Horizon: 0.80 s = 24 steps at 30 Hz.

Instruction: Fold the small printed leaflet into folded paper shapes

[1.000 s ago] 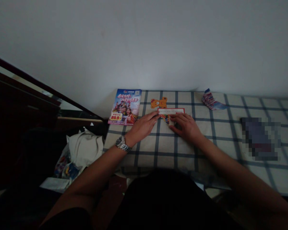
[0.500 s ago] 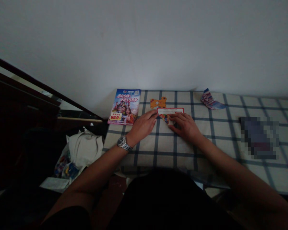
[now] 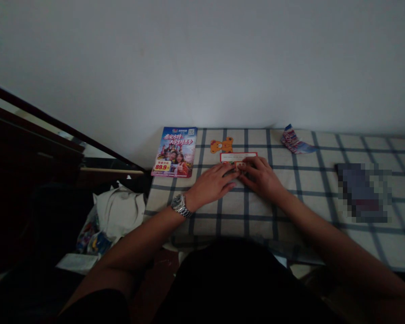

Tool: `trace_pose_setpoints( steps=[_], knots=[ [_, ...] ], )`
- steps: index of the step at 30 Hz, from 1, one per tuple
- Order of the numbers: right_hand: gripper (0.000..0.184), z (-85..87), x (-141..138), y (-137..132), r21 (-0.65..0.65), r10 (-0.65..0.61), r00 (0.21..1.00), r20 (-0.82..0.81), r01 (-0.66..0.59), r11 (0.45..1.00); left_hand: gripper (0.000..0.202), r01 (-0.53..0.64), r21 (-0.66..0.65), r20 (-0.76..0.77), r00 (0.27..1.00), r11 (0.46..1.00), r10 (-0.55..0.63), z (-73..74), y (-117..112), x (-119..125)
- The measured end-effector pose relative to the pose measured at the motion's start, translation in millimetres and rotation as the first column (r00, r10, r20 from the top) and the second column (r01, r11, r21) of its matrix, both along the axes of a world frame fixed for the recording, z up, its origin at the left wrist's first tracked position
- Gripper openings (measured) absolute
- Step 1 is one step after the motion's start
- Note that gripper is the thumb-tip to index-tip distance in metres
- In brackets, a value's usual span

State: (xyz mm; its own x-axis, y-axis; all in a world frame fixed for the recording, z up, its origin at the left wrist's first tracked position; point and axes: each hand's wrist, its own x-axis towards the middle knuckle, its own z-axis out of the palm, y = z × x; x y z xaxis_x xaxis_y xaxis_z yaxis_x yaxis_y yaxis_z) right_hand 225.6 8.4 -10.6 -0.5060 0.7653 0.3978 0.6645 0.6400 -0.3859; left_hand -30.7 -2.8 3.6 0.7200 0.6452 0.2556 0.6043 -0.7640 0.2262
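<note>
A folded paper leaflet (image 3: 229,157) with a red border and a white printed panel lies on the checked cloth; its lower part is mostly hidden by my fingers. My left hand (image 3: 213,184), a metal watch on its wrist, lies with fingers stretched out over the leaflet's lower edge, the thumb apart below. From the right, my right hand (image 3: 260,177) bends its fingers and thumb onto the leaflet's right side and holds it. The fingertips of both hands nearly meet over a small coloured patch. Just behind the leaflet is an orange bear figure (image 3: 222,145), flat on the cloth.
A glossy flyer (image 3: 175,153) lies at the left end of the checked cloth (image 3: 290,180). At the back right rests a creased piece of printed paper (image 3: 295,141). A dark, pixelated object (image 3: 362,193) lies farther right. White bags (image 3: 119,209) stand below at left.
My left hand has moved right and slightly toward me, from the leaflet's left corner to its lower edge. The triangular coloured flap is now mostly covered. My right hand has stayed almost in place.
</note>
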Motion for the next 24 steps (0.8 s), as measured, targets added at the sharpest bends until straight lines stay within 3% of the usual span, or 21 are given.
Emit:
trace_pose_setpoints(
  steps=[9, 13, 24],
  knots=[
    [0.026, 7.5, 6.4, 4.5, -0.037, 0.036, 0.998, -0.05, -0.038, 0.999, 0.045, 0.065, -0.01, 0.001, 0.998, 0.998, -0.065, 1.2, 4.9, 2.6],
    [0.015, 5.9, 5.2, 4.5, -0.067, -0.022, 0.994, -0.106, 0.015, 0.998, 0.047, 0.098, -0.022, 0.011, 0.995, 0.995, -0.098, -1.5, 7.3, 4.1],
    [0.008, -1.0, 7.2, 6.9, 0.0, -0.061, 0.993, -0.098, 0.061, 0.998, 0.045, 0.133, -0.023, 0.037, 0.991, 0.991, -0.132, -3.0, 6.6, 2.8]
  ],
)
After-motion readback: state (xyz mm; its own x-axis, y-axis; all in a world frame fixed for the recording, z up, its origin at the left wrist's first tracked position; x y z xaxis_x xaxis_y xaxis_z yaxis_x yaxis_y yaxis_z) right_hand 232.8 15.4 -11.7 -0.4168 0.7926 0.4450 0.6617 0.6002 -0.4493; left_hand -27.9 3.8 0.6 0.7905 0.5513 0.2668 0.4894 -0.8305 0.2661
